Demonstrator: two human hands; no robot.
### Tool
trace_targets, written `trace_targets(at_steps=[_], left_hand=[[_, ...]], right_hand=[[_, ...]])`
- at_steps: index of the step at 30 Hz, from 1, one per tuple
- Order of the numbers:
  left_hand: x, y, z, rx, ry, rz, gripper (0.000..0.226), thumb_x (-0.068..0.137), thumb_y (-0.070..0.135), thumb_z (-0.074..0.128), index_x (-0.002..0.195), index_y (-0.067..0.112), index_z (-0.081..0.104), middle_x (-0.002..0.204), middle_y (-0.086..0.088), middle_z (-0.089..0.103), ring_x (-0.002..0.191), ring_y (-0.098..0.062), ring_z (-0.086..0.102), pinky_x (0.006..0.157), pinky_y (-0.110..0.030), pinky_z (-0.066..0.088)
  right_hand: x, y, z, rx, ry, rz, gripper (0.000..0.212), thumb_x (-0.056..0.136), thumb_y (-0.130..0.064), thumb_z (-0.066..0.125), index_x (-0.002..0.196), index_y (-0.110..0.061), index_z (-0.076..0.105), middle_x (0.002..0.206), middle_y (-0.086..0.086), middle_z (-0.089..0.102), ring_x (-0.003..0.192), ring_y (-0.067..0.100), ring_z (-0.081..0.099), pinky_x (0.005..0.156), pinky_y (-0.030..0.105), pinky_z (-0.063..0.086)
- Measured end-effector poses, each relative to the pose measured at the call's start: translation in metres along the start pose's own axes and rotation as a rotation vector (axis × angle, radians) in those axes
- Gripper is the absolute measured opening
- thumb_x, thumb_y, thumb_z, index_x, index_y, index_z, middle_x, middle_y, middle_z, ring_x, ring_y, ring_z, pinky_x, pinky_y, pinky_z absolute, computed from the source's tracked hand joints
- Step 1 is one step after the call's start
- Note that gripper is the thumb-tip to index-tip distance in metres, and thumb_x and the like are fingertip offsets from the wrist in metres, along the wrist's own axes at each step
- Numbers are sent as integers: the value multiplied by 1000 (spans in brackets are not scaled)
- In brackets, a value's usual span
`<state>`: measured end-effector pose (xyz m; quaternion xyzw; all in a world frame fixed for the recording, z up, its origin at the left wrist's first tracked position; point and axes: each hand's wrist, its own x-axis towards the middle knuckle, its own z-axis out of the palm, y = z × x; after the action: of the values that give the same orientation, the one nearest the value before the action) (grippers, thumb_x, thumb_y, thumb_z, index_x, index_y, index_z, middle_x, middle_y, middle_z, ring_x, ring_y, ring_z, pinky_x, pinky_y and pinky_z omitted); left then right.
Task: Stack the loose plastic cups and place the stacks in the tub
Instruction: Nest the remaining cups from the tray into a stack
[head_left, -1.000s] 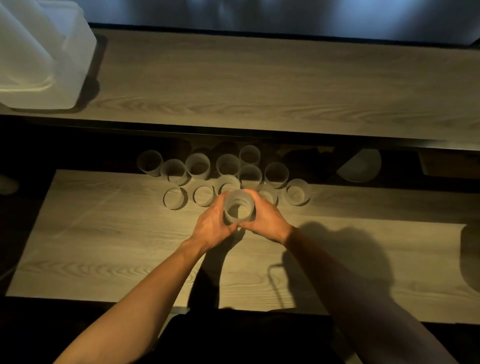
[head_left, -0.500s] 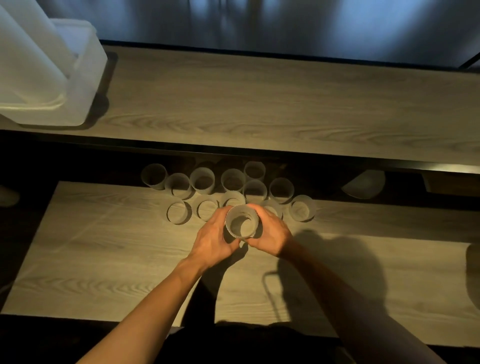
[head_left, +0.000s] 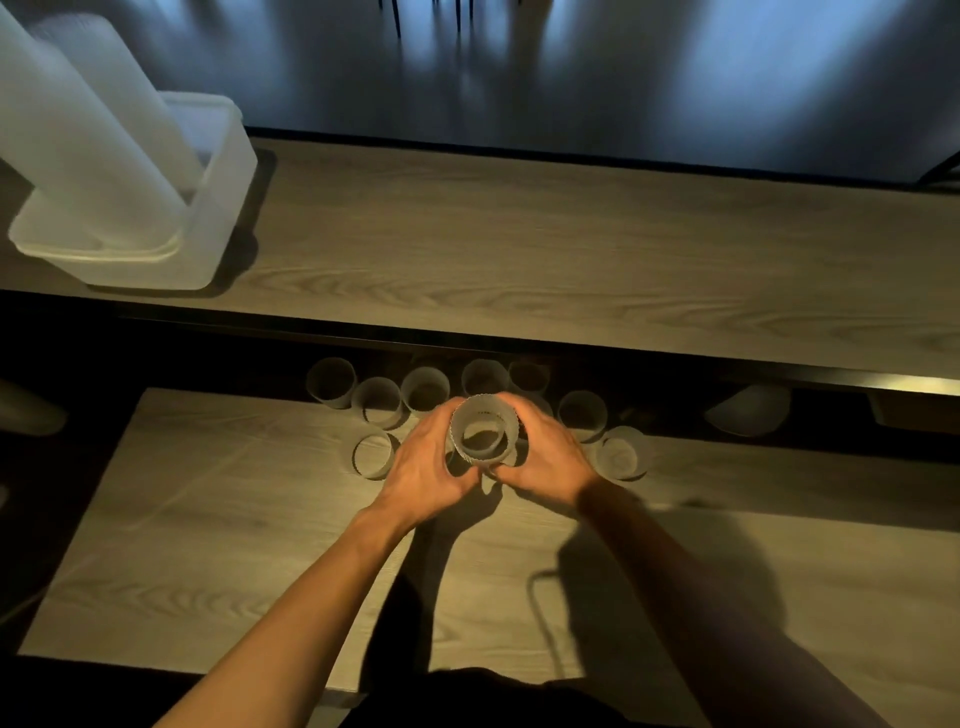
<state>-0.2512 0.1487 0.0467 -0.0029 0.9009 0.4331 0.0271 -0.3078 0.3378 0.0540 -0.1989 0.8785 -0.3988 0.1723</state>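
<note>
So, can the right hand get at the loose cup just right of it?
Likely yes: the loose cup stands right beside the right hand, nothing between, though that hand now grips the stack.

We see two bare hands: left hand, right hand. Left forearm and right forearm are uncovered to the near frame edge. Dark patch between the arms at the near edge; can't tell if it's clothing.

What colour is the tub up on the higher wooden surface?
The tub is translucent white, seen best in the head view.
</note>
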Motion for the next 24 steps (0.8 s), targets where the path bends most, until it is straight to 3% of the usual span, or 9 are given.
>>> trace_targets(at_steps=[5, 12, 19, 24], left_hand=[[13, -6, 9, 4, 40, -77, 85, 74, 29, 85, 142, 36, 34, 138, 9, 51, 126, -4, 47, 106, -33, 46], [30, -15, 10, 8, 26, -136, 83, 72, 36, 87, 135, 42, 33, 132, 11, 54, 123, -9, 52, 102, -36, 49], [35, -16, 9, -3, 37, -136, 76, 73, 33, 86, 130, 39, 36, 122, 18, 48, 117, -5, 50, 97, -29, 45], [39, -15, 9, 59, 32, -129, 70, 73, 31, 85, 126, 34, 40, 124, 6, 54, 117, -12, 53, 98, -34, 50]], right_hand=[[14, 1, 8, 42, 13, 26, 77, 76, -23, 85, 141, -34, 44, 135, -12, 56, 124, 2, 52, 106, 32, 48], [31, 9, 9, 55, -5, 102, 80, 75, -31, 87, 144, -26, 45, 136, -6, 58, 123, 8, 53, 103, 29, 47], [42, 15, 10, 20, -37, 165, 73, 71, -35, 88, 134, -27, 52, 124, -9, 63, 113, 7, 59, 95, 33, 55], [43, 19, 14, -3, -23, 179, 71, 73, -27, 88, 134, -22, 52, 124, -5, 63, 114, 9, 59, 94, 27, 53]])
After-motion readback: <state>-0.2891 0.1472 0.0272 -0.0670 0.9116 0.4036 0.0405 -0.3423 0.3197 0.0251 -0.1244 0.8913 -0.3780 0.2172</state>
